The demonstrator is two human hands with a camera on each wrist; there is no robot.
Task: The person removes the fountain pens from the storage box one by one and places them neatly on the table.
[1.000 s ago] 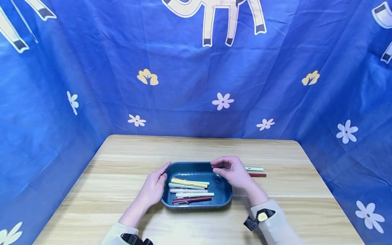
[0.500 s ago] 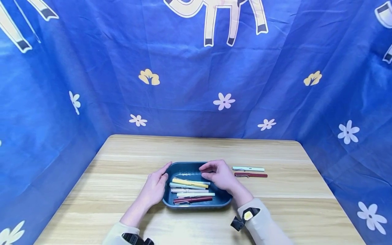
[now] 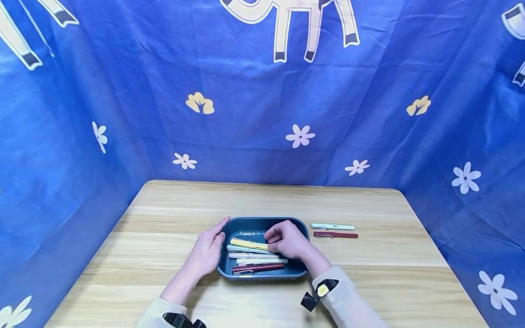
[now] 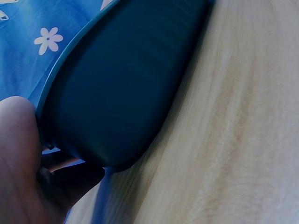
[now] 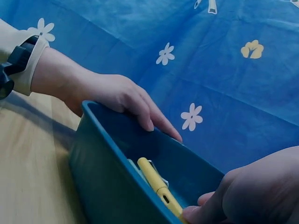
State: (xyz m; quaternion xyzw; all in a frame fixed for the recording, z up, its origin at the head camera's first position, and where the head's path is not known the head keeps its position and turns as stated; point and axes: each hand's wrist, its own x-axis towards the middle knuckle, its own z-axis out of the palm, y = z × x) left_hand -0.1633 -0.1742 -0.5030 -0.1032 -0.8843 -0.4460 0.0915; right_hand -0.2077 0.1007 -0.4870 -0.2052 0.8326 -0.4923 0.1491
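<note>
The right hand [image 3: 290,240] reaches down inside the dark teal tray [image 3: 262,276], knuckles up, its forearm slanting in from the person's right. Its thumb and bent forefinger are clamped on the right end of a yellow pen [image 3: 247,244], which lies in the tray and runs out to the left of that hand. Left of the hand and closer to the person lie a light blue pen [image 3: 246,249], a silver pen [image 3: 253,256], a pale mint pen [image 3: 261,261] and a dark red pen [image 3: 258,268], roughly side by side. Any lettering on the pens is too small to read.

Across the tray, the left hand [image 3: 208,251] grips its left end, thumb over the rim and forefinger extended along the outside.

Beyond the right hand, to its right, a mint-white pen [image 3: 332,226] and a maroon pen [image 3: 335,235] lie on the wooden tabletop [image 3: 389,269]. Farthest from both hands hangs a blue cloth [image 3: 246,168] printed with flowers.
</note>
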